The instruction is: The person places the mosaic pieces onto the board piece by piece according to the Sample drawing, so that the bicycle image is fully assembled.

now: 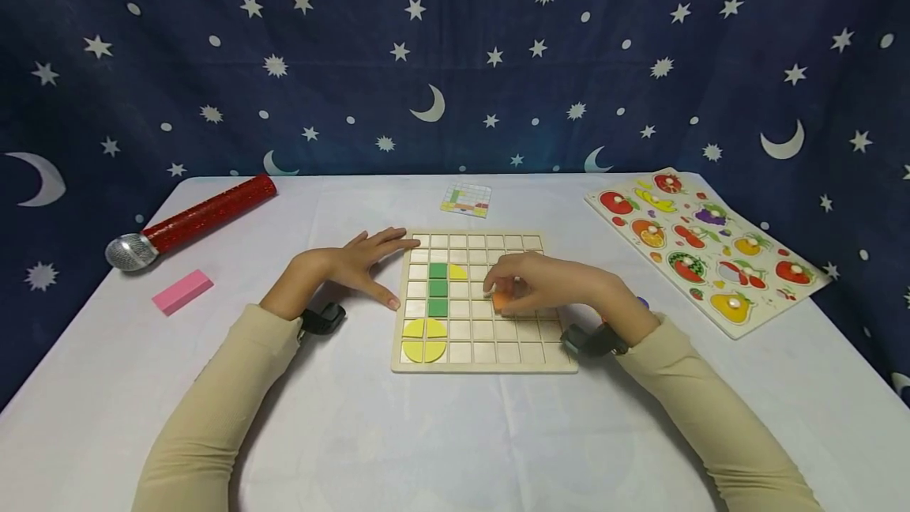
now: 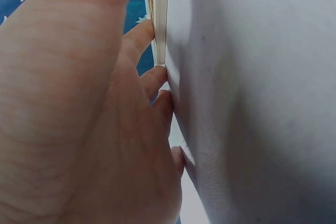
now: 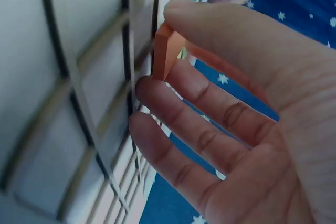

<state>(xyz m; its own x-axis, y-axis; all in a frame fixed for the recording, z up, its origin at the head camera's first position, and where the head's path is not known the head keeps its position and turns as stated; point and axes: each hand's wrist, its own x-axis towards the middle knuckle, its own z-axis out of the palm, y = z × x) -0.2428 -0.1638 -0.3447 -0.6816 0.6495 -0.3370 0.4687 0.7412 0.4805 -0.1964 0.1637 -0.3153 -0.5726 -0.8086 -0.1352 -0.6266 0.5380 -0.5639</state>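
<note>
A wooden grid board [image 1: 483,367] lies flat on the white table. My left hand [image 1: 359,263] has its fingers spread, with fingertips at the board's left edge. Between the thumb and fingers of my right hand [image 1: 540,281] is pinched an orange square tile [image 3: 167,51], tilted close over the grid right of centre. Green square tiles [image 1: 438,288] form a column toward the board's left, and a yellow quarter-round tile [image 1: 458,272] sits beside the top one. Several yellow quarter-round tiles [image 1: 414,351] make a circle in the lower left corner.
Behind the board lies a small card [image 1: 466,200] with a coloured grid pattern. A red toy microphone [image 1: 206,216] and a pink block [image 1: 182,291] are at left. To the right is a fruit puzzle board [image 1: 711,251]. Small coloured pieces show partly behind my right wrist.
</note>
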